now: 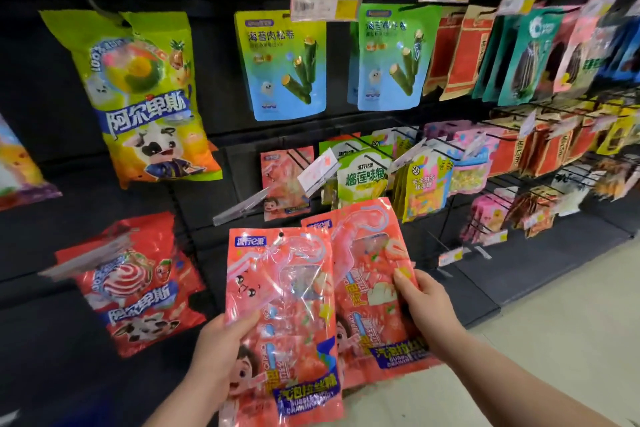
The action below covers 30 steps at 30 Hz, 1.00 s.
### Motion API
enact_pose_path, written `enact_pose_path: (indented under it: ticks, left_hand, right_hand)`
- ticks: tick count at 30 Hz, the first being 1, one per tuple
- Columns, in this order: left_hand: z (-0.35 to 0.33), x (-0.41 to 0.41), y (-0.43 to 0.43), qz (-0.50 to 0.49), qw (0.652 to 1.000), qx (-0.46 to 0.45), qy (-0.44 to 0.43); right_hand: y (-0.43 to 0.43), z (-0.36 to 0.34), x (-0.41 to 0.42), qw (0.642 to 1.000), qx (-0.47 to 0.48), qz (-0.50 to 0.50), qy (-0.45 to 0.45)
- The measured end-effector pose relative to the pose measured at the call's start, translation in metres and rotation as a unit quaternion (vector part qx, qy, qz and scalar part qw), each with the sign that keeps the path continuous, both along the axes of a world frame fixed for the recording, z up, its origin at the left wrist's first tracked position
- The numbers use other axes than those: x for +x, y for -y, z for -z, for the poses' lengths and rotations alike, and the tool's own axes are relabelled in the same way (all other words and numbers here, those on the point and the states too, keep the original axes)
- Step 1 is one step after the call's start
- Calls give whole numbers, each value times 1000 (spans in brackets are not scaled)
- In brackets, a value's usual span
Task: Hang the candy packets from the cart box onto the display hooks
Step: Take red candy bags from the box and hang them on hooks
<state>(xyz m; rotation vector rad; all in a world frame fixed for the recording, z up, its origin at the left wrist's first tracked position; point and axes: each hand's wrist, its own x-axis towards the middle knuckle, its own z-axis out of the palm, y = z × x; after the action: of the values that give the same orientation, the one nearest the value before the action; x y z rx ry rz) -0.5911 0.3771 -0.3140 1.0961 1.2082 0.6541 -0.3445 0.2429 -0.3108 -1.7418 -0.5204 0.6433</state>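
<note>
The left packet point(280, 305) is gripped by the left hand point(221, 350), the right packet point(367, 270) by the right hand point(422, 305), with tops kept upward for hooking.

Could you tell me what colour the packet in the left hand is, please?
The packet is pinkish red with a blue label band; head view shows it best.

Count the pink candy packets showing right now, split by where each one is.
Left-hand packet: 1
Right-hand packet: 1
Hung packet: 1
Total: 3 showing; any behind these are hidden.
</note>
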Motion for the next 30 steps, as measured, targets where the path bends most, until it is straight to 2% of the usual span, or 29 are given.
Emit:
enact_pose_path:
  ticks: [14, 20, 30]
  left_hand:
    - [1, 62, 8, -134, 990, -33, -2]
    - [1, 73, 13, -175, 984, -36, 13]
    - [-2, 80, 17, -173, 984, -47, 20]
  right_hand:
    - [-81, 14, 86, 988, 6, -144, -56]
    - [-97, 20, 96, 987, 2, -154, -49]
    - [-108, 22, 100, 983, -5, -168, -77]
